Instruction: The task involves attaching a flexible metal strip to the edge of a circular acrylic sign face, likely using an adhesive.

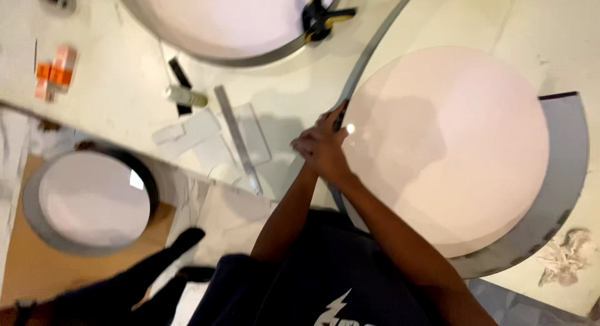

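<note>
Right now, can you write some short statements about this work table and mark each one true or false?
1. Both hands are together at the left edge of the big pale disc. True.
2. A metal ruler lies on the table left of the hands. True.
3. The clamp grips the big pale disc. False: it sits on the rim of another disc at the top.
4. The crumpled rag lies on top of the disc. False: it lies on the table at the lower right, apart from it.
5. A smaller round disc rests on brown board at the lower left. True.
</note>
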